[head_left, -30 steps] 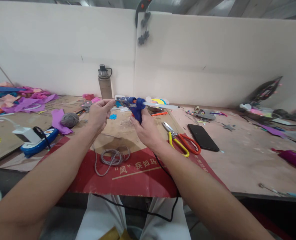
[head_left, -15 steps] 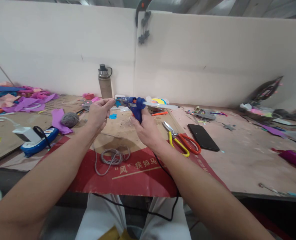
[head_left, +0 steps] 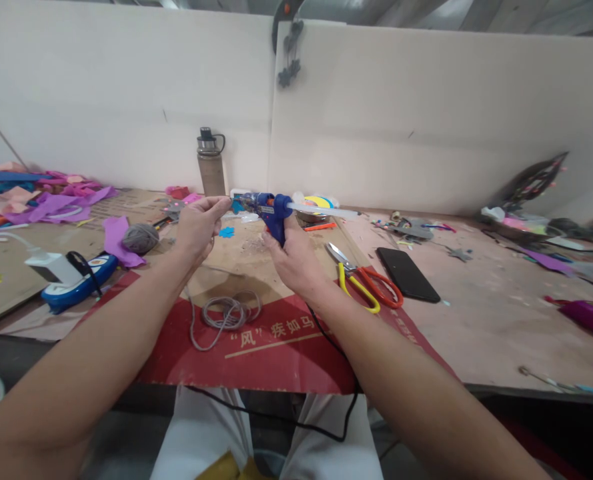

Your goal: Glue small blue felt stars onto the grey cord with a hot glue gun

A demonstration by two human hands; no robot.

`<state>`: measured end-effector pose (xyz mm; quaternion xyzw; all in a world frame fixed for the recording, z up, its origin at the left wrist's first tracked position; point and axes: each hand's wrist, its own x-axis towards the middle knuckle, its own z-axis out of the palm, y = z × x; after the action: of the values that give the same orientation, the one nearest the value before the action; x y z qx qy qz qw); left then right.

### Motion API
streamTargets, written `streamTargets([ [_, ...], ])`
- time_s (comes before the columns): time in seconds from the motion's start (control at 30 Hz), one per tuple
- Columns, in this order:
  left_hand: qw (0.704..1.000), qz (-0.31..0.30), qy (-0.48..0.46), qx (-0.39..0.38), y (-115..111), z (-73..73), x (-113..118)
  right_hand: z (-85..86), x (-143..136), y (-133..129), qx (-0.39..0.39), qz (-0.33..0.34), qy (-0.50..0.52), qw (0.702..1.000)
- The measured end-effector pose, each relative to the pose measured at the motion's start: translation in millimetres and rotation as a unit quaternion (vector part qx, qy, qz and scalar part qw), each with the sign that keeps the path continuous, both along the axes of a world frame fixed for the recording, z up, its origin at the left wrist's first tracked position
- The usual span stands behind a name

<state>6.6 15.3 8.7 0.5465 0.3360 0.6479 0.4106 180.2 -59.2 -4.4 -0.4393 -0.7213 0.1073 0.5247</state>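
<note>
Gripping the glue gun (head_left: 277, 217) mid-frame with the right hand (head_left: 297, 257), pinching a blue cutout (head_left: 237, 206) at the nozzle (head_left: 247, 201) with the left hand (head_left: 199, 224)! Seemingly gluing now, calling next for steadiness.

My feed can't resolve the outline of the blue piece (head_left: 237, 206) at the left hand (head_left: 199, 225); the right hand (head_left: 296, 257) hides part of the glue gun (head_left: 276, 212). A magenta bundle (head_left: 589, 321) is cropped.

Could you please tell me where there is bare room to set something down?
The widest largely bare patch lies between the black smartphone and the magenta piece, below the grey star. It is crowded around the hot glue gun and among the coloured scraps at far left.
</note>
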Motion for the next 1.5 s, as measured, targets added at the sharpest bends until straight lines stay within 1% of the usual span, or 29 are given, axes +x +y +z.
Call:
streamTargets([
  [0.23, 1.000, 0.007, 0.009, 0.003, 0.6, -1.7, 0.2, 0.4, -0.4, -0.6, 0.008, 0.005, 0.005, 1.000],
  [0.43, 1.000, 0.003, -0.002, -0.009, -1.2, 1.3, 0.5, 0.5, -0.4, -0.4, 0.009, 0.004, 0.003, 1.000],
  [0.67, 1.000, -0.006, -0.008, 0.001, -1.5, 0.9, 0.5, 0.5, 0.6, 0.2, 0.012, -0.004, 0.005, 1.000],
  [0.83, 1.000, -0.008, -0.010, 0.000, -1.3, 0.9, 0.3, 1.2, -0.3, 0.0, 0.015, 0.011, 0.008, 1.000],
  [1.03, 1.000, -0.007, -0.010, 0.004, -0.8, 0.3, -0.1, 0.1, 0.3, 0.4, 0.003, -0.003, 0.020, 1.000],
  [1.1, 1.000, 0.004, -0.008, 0.002, -0.4, 0.3, -0.5, 0.1, 0.2, -0.4, -0.014, 0.004, 0.042, 0.999],
  [1.2, 1.000, 0.026, -0.010, -0.006, 1.9, 0.2, -2.4, 1.0, 0.4, -1.1, -0.074, 0.049, 0.115, 0.989],
  [1.27, 0.999, 0.046, -0.013, -0.010, 5.3, -0.5, -4.6, 1.4, 2.1, 1.1, -0.125, 0.086, 0.179, 0.972],
  [1.33, 0.997, 0.082, -0.008, -0.002, 9.8, -1.7, -6.9, 0.0, 5.8, 7.3, -0.165, 0.102, 0.233, 0.953],
  [1.37, 0.995, 0.100, -0.005, 0.009, 12.1, -2.6, -8.0, -1.6, 8.5, 11.9, -0.182, 0.096, 0.246, 0.947],
  [1.4, 0.993, 0.115, -0.001, 0.022, 14.3, -3.6, -8.7, -3.9, 11.6, 17.4, -0.198, 0.072, 0.245, 0.946],
  [1.43, 0.991, 0.125, 0.005, 0.037, 16.0, -4.6, -9.2, -6.8, 15.0, 23.2, -0.217, 0.034, 0.218, 0.951],
  [1.5, 0.988, 0.137, 0.031, 0.064, 17.6, -6.5, -9.2, -13.5, 22.2, 34.8, -0.257, -0.056, 0.108, 0.959],
])
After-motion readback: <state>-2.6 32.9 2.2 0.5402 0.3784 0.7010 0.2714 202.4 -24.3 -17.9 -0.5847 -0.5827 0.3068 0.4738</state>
